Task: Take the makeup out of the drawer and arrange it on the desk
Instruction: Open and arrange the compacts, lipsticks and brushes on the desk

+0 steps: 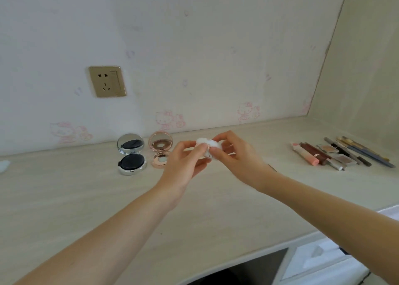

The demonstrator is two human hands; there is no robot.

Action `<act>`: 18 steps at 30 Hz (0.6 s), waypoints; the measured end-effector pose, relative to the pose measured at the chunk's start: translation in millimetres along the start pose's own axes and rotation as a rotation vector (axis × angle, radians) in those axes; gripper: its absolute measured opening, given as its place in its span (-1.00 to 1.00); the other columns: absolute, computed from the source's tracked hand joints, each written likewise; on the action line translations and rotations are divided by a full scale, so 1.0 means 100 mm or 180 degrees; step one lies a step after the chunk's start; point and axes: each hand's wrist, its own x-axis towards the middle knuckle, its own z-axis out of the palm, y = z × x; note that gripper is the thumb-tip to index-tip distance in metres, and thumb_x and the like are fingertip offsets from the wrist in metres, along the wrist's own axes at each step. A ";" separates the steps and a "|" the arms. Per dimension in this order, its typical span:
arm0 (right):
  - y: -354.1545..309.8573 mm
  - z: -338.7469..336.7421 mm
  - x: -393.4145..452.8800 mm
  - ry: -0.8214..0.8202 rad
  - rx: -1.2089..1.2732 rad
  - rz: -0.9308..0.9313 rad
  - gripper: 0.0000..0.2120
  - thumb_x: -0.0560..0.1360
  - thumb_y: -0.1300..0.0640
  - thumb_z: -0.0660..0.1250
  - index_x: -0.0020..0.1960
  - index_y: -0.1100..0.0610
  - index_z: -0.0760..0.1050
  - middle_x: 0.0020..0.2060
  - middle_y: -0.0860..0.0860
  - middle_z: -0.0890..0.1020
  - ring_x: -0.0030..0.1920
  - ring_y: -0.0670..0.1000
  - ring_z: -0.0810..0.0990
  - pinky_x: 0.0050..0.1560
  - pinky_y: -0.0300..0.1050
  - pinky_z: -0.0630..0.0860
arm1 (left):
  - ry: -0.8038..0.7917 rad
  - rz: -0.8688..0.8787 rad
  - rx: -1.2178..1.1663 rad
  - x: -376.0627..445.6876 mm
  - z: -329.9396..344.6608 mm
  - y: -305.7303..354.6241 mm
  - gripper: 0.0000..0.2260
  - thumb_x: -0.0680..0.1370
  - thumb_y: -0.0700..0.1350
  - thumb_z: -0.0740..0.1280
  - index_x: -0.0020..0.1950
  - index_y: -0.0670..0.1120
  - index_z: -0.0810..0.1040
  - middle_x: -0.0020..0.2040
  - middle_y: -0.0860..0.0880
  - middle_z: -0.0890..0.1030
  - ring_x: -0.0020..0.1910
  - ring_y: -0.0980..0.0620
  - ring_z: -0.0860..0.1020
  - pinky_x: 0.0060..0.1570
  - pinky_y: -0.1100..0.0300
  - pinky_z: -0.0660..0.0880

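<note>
Head camera is showing both hands pinching a small white compact (208, 147) above the tabletop (86, 198). Left hand (185, 161) is gripping its left side, right hand (235, 153) its right. Its orientation is unclear.

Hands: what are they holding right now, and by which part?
Both hold one small white compact: left hand pinches its left edge, right hand its right edge, above the desk.

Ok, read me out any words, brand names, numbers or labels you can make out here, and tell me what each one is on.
No text can be read anywhere in this view.
The tubes and pencils on the right: any print is too small and blurred.
The silver compact, the rose-gold compact and the white compact in the hands: no lettering visible.
The wall socket: no markings legible.
The pink cartoon cat stickers on the wall: pictures only.
</note>
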 end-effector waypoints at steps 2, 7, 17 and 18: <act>-0.09 0.26 0.00 -0.0070 0.0161 -0.0033 -0.77 0.48 -0.13 0.31 0.09 -0.08 0.46 -0.11 -0.12 0.58 -0.13 -0.27 0.57 -0.23 -0.49 0.43 | 0.0015 0.0006 -0.0014 -0.10 -0.27 0.04 -0.70 0.53 -0.07 0.39 0.19 -0.17 0.49 0.03 -0.09 0.69 0.01 -0.07 0.67 0.13 0.08 0.55; -0.27 0.73 -0.03 -0.0332 0.0280 -0.0271 -0.72 0.48 -0.18 0.29 0.13 -0.08 0.45 -0.06 -0.12 0.56 -0.09 -0.22 0.57 -0.12 -0.37 0.51 | 0.0037 0.0055 0.0073 -0.36 -0.81 0.12 -0.74 0.54 -0.08 0.36 0.19 -0.14 0.53 0.07 -0.12 0.67 0.02 -0.11 0.66 0.09 0.02 0.56; -0.30 1.17 -0.04 -0.0916 0.0441 -0.0708 -0.72 0.50 -0.09 0.32 0.19 -0.09 0.45 0.09 -0.11 0.47 0.08 -0.12 0.50 0.00 -0.23 0.52 | 0.0273 0.0317 0.0284 -0.58 -1.32 -0.05 -0.78 0.51 -0.16 0.41 0.15 -0.08 0.60 0.10 -0.17 0.63 0.06 -0.15 0.64 0.02 -0.02 0.59; -0.28 1.20 -0.04 -0.0934 0.0516 -0.0706 -0.69 0.49 -0.07 0.34 0.21 -0.07 0.45 0.11 -0.11 0.47 0.11 -0.11 0.50 0.03 -0.20 0.52 | 0.0273 0.0343 0.0296 -0.59 -1.34 -0.08 -0.74 0.47 -0.11 0.43 0.15 -0.05 0.61 0.11 -0.15 0.64 0.08 -0.15 0.63 0.05 -0.06 0.58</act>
